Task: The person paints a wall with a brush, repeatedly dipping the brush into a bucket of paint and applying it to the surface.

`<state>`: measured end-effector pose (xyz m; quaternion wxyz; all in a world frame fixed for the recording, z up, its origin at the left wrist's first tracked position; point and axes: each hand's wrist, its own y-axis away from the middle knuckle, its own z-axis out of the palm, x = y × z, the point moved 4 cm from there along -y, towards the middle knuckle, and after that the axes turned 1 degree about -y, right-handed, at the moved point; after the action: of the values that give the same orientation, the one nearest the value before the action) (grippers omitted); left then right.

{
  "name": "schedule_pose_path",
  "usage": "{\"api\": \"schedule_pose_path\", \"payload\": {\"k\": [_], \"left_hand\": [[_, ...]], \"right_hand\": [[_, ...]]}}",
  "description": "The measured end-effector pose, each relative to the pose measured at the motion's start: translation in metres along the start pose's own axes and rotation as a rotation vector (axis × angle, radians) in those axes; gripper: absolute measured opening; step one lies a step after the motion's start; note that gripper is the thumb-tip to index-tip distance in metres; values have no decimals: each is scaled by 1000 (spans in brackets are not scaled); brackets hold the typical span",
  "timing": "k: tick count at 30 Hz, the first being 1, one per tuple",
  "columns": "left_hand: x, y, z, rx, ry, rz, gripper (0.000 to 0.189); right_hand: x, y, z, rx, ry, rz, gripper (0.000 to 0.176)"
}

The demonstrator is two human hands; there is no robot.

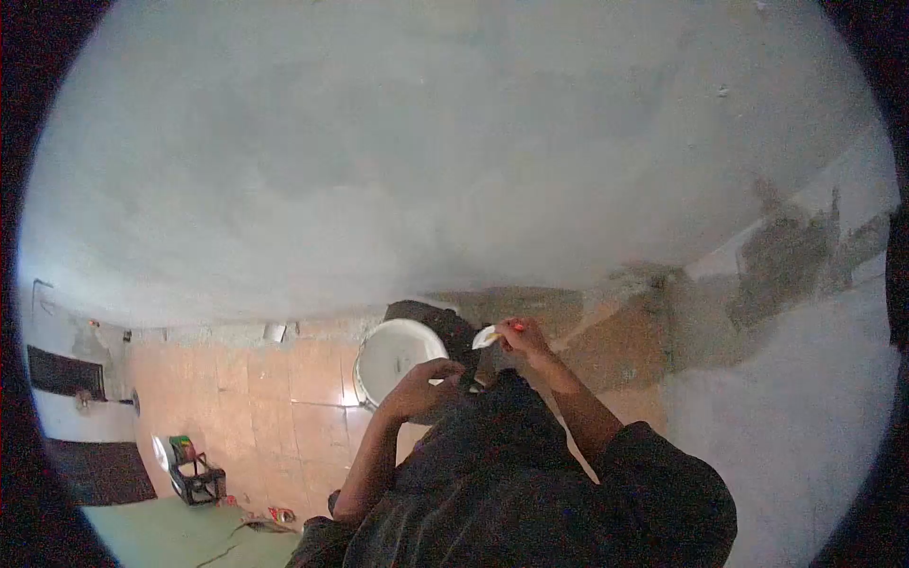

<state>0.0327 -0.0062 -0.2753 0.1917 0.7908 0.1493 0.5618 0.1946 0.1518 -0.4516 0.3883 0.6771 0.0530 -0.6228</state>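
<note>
My left hand [422, 389] is closed at the front of my dark shirt [502, 473], over the near right rim of a round white basin [398, 355]; what its fingers pinch, seemingly dark cloth, is too dim to tell. To its right, my right hand [524, 339] grips a small white and yellow object [486, 336], with a bit of red showing at the fingers. Dark material [453, 329] lies behind and beside the basin, close to both hands.
A plain grey wall [379, 170] rises ahead, with a stained corner at the right. Orange-brown floor tiles [256, 398] stretch left. A black-framed chair [196, 473] stands at the lower left near a green surface [170, 535]. Dark openings [99, 471] show at far left.
</note>
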Motion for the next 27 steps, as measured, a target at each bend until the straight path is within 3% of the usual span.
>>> {"api": "schedule_pose_path", "payload": {"k": [4, 6, 8, 9, 12, 14, 16, 18, 20, 22, 24, 27], "left_hand": [[-32, 8, 5, 38, 144, 62, 31], [-48, 25, 7, 12, 211, -49, 32], [-62, 36, 12, 30, 249, -95, 29], [-51, 48, 11, 35, 274, -220, 29], [-88, 64, 18, 73, 305, -158, 28], [-109, 78, 24, 110, 321, -170, 27], [-126, 86, 28, 181, 240, -133, 27], [-141, 101, 30, 199, 280, -226, 28], [-155, 117, 34, 241, 282, -257, 28], [-160, 134, 37, 229, 396, -343, 27], [-173, 147, 44, 265, 358, -343, 26], [-170, 165, 42, 320, 343, -332, 30]], "right_hand": [[-12, 11, 46, -27, 40, 88, 17], [-11, 22, 75, -68, 160, 74, 18], [-4, 27, 97, -120, 34, -10, 22], [-2, 28, 104, -205, 40, 10, 28], [14, 29, 127, -212, 50, -83, 32], [20, 31, 140, -202, 115, 13, 28], [36, 28, 151, -228, 147, -56, 28], [51, 26, 165, -215, 198, -44, 24], [68, 17, 176, -332, 613, -7, 23], [82, 13, 191, -349, 530, 22, 26], [100, -1, 198, -182, 443, 153, 28], [108, -25, 213, -142, 706, 23, 31]]}}
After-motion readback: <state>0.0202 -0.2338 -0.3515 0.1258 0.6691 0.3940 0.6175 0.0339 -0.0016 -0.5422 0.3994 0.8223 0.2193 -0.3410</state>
